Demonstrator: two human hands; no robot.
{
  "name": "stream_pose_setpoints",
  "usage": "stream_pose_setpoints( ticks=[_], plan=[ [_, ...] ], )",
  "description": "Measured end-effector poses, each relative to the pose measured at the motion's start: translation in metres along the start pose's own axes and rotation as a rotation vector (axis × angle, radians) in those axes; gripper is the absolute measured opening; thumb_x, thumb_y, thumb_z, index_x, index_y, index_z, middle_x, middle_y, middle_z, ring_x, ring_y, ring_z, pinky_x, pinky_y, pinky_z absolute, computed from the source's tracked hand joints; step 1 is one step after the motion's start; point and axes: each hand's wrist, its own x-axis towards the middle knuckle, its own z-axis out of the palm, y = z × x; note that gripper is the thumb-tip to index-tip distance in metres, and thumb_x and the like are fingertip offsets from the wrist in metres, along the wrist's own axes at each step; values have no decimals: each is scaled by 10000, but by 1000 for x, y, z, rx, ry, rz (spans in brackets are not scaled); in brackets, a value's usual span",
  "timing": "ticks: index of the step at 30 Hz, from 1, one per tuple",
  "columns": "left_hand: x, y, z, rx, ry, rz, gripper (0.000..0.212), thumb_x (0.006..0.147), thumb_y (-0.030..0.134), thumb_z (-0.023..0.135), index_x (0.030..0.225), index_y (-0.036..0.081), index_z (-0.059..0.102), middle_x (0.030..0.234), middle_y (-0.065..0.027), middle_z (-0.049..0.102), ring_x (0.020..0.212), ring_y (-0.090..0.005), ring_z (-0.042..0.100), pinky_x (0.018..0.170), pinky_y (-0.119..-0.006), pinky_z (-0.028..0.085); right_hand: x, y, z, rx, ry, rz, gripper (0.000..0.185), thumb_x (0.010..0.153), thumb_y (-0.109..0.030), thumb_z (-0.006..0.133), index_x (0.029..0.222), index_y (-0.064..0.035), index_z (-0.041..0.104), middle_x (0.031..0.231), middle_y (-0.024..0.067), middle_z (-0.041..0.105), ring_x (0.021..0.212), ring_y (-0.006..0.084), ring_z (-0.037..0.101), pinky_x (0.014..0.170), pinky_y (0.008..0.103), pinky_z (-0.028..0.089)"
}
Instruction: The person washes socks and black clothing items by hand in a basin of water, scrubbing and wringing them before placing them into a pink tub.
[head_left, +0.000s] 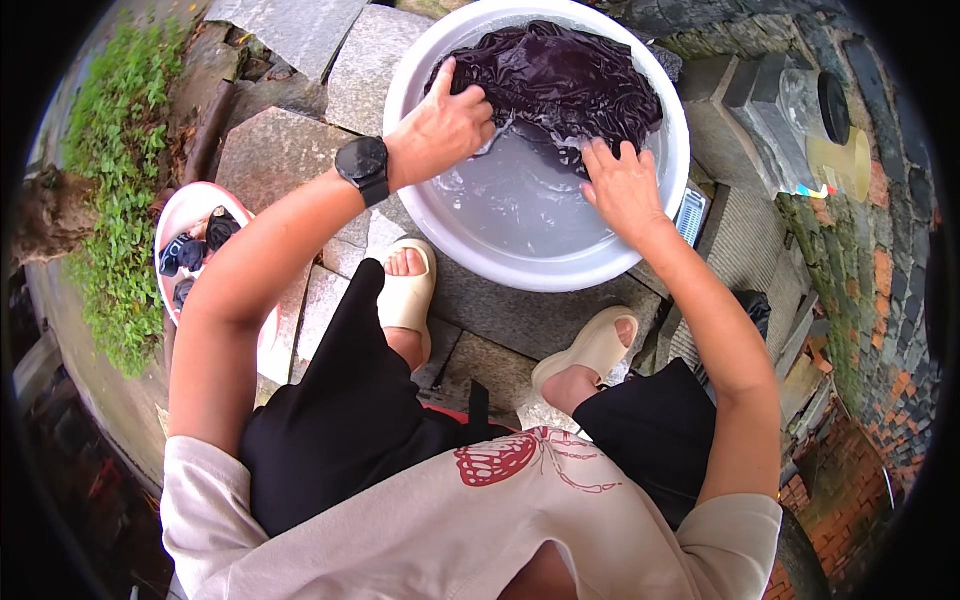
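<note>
A large white plastic basin (517, 274) holds cloudy water and a soaked dark purple cloth garment (555, 75) bunched towards its far side. My left hand (450, 120), with a black watch on the wrist, is at the garment's left edge, index finger stretched and the other fingers curled. Whether those curled fingers pinch any cloth cannot be told. At the garment's lower right edge, my right hand (622, 184) lies palm down with fingers spread, its fingertips touching wet cloth. Some of the garment lies under the water's surface.
A pink-rimmed white basin (166, 217) with small dark garments (184, 251) stands at left, partly behind my left arm. Clear plastic containers (814, 105) sit on stone blocks by the brick wall (877, 277). A blue-and-white plastic item (691, 216) is beside the basin. My slippers (409, 292) rest on uneven paving.
</note>
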Motion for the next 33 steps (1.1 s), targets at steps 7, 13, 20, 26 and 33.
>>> stream_pose_setpoints(
  ticks=[7, 13, 20, 26, 33],
  plan=[
    [-3, -8, 5, -63, 73, -6, 96, 748, 117, 573, 783, 130, 661, 769, -11, 507, 899, -188, 524, 1052, -528, 295, 16, -6, 15, 278, 64, 249, 268, 725, -263, 692, 925, -87, 664, 904, 70, 508, 929, 249, 476, 770, 414, 385],
    [-8, -5, 4, -66, 131, 23, 58, 762, 96, 544, 818, 103, 530, 743, -14, 515, 850, -186, 538, 1018, -459, 348, 10, -5, 27, 517, 254, 261, 162, 667, -121, 673, 800, -42, 623, 1014, 107, 579, 962, 280, 525, 806, 396, 418],
    [-8, -2, 7, 16, 37, -36, 38, 761, 99, 562, 793, 92, 580, 745, -5, 543, 848, -189, 534, 989, -490, 360, -6, 10, -12, 951, 357, 268, 148, 673, 7, 595, 798, -4, 517, 884, 113, 571, 644, 215, 532, 604, 303, 452],
    [-8, -19, -6, -333, 98, -77, 27, 730, 89, 599, 726, 62, 602, 770, -25, 580, 862, -224, 545, 917, -437, 416, -26, 13, -14, 932, 353, 101, 159, 704, 21, 602, 852, -8, 552, 918, 96, 593, 668, 190, 539, 613, 273, 455],
    [-29, -53, -33, -1355, 189, -466, 73, 774, 53, 511, 707, 25, 512, 880, -43, 622, 821, -89, 521, 722, -250, 422, -30, 57, -9, 1344, 287, 460, 108, 796, -15, 654, 800, -26, 547, 926, 35, 604, 744, 59, 498, 734, 204, 426]
  ],
)
